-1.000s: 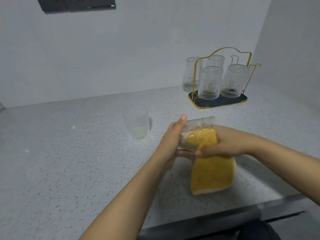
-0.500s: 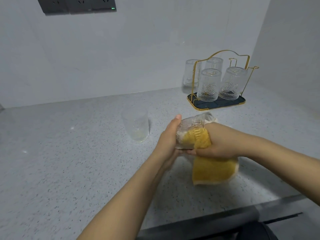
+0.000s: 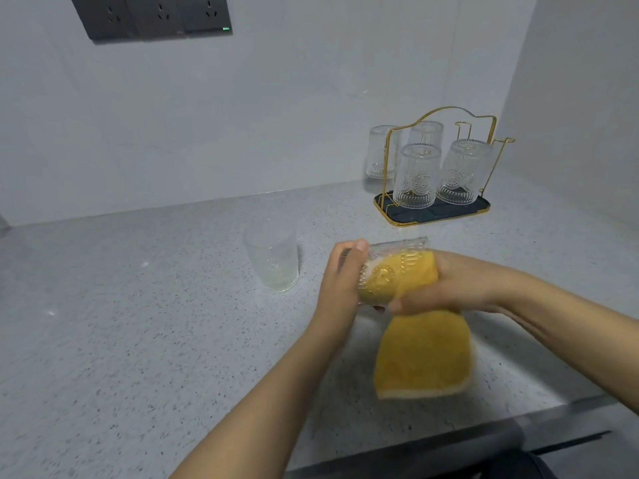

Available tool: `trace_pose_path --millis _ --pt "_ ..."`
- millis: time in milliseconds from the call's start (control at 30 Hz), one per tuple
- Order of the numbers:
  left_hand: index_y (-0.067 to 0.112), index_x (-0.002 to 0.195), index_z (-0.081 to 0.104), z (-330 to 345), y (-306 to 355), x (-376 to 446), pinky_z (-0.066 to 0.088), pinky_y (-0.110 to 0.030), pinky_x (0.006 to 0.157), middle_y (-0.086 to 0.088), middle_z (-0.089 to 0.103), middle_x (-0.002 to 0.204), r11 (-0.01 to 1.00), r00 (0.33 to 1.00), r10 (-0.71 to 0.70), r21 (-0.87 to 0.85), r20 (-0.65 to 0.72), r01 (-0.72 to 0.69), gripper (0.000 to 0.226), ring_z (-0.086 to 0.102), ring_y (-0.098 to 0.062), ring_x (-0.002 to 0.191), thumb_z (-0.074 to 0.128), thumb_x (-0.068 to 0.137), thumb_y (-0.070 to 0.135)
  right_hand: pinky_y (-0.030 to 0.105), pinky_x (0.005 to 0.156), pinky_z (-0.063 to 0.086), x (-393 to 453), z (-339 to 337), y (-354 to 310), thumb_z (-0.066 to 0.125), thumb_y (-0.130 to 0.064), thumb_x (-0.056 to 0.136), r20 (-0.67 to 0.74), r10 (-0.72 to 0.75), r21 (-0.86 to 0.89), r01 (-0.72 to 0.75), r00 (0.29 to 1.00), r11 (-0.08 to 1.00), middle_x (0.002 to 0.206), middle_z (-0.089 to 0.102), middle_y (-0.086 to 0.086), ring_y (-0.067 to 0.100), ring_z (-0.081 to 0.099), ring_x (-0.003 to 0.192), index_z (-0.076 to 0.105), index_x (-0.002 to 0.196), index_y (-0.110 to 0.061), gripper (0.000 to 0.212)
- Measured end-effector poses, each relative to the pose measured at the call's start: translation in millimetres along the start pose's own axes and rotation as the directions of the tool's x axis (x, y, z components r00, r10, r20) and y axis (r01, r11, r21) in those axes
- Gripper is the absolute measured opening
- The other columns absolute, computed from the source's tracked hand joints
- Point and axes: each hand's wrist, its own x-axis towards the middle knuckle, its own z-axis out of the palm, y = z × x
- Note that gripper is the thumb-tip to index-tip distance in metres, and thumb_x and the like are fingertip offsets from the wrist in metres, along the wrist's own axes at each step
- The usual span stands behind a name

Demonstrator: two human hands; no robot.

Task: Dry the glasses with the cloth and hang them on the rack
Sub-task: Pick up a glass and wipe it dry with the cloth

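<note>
The left hand [image 3: 340,281] grips the glass [image 3: 390,267] sideways so the right hand [image 3: 449,288] can clutch the cloth [image 3: 422,357] stuffed inside it for drying.

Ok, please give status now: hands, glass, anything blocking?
Left hand grips glass on its side. Right hand holds yellow cloth inside it. Rack holds four glasses; path clear.

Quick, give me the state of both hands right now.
Left hand: grips the glass at its base end.
Right hand: grips the yellow cloth stuffed into that glass.
</note>
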Motion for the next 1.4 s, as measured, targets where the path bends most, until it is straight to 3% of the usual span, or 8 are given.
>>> trace_pose_path --millis 167,467,600,767,933,1067,1233,1400 --pt "0.012 0.096 0.067 -5 9 3 0.056 -0.032 0.048 -0.007 0.073 0.075 0.894 0.891 -0.438 -0.049 0.121 0.446 0.046 0.069 -0.023 0.058 0.050 0.093 0.055 0.022 0.085 0.046 5 20 9 0.068 -0.023 0.080 -0.047 -0.129 -0.540 0.083 0.991 0.837 0.104 0.065 -0.001 0.009 0.057 0.090 0.063 0.106 -0.016 0.028" --pt "0.047 0.110 0.053 3 -10 0 0.055 -0.026 0.079 0.024 0.064 0.103 0.978 0.979 0.191 0.065 0.072 -0.196 0.037 0.064 -0.002 0.093 0.048 0.079 0.065 0.027 0.060 0.057 9 -17 3 0.067 0.002 0.062 -0.003 0.183 0.554 -0.151 0.983 0.819 0.083 0.071 0.011 0.019 0.068 0.067 0.066 0.099 -0.003 0.038" --pt "0.033 0.100 0.061 -2 -13 5 0.054 -0.026 0.073 0.014 0.067 0.092 0.987 0.987 0.162 -0.010 -0.007 -0.162 0.035 0.065 -0.006 0.085 0.050 0.081 0.061 0.034 0.085 0.053 7 -2 0 0.069 -0.004 0.077 -0.074 0.038 0.048 -0.034 0.997 0.998 0.107 0.068 0.013 0.024 0.066 0.093 0.063 0.111 -0.008 0.034" --pt "0.007 0.101 0.069 -6 4 4 0.055 -0.036 0.052 -0.015 0.070 0.081 0.924 0.925 -0.345 -0.116 0.158 0.364 0.054 0.066 -0.027 0.062 0.048 0.093 0.056 0.032 0.089 0.044 11 14 9 0.060 -0.029 0.087 0.052 -0.179 -0.705 0.163 0.982 0.690 0.111 0.064 0.005 0.021 0.058 0.100 0.061 0.113 -0.014 0.030" --pt "0.016 0.109 0.069 -5 2 3 0.059 -0.040 0.068 -0.014 0.073 0.089 0.949 0.921 -0.315 0.079 0.231 0.305 0.074 0.070 -0.026 0.075 0.037 0.084 0.077 0.035 0.084 0.053 9 -8 21 0.067 0.000 0.077 -0.027 0.052 0.049 -0.051 0.998 0.997 0.100 0.071 0.011 0.025 0.067 0.089 0.065 0.103 -0.008 0.028" --pt "0.038 0.115 0.052 7 -9 0 0.056 -0.026 0.078 0.026 0.065 0.099 0.992 0.994 0.067 0.097 0.089 -0.076 0.039 0.065 0.002 0.091 0.048 0.084 0.061 0.026 0.062 0.057 10 -13 21 0.064 0.001 0.064 0.023 0.145 0.598 -0.130 0.989 0.791 0.081 0.071 0.007 0.018 0.068 0.069 0.064 0.100 -0.006 0.036" --pt "0.033 0.086 0.064 0 -10 3 0.052 -0.031 0.078 0.013 0.066 0.085 0.993 0.992 0.117 0.029 -0.048 -0.116 0.035 0.064 -0.007 0.085 0.055 0.072 0.063 0.023 0.080 0.054 5 1 17 0.071 -0.008 0.076 0.039 0.055 0.228 -0.062 0.998 0.972 0.107 0.069 0.005 0.019 0.066 0.096 0.062 0.112 -0.017 0.038" --pt "0.010 0.085 0.066 -3 7 1 0.053 -0.030 0.048 -0.008 0.069 0.066 0.894 0.884 -0.448 0.075 0.135 0.442 0.045 0.065 -0.022 0.052 0.058 0.088 0.054 0.009 0.074 0.045 -2 19 22 0.061 -0.032 0.083 0.094 0.023 -0.617 0.040 0.995 0.786 0.098 0.057 -0.007 0.007 0.054 0.084 0.054 0.099 -0.024 0.019"
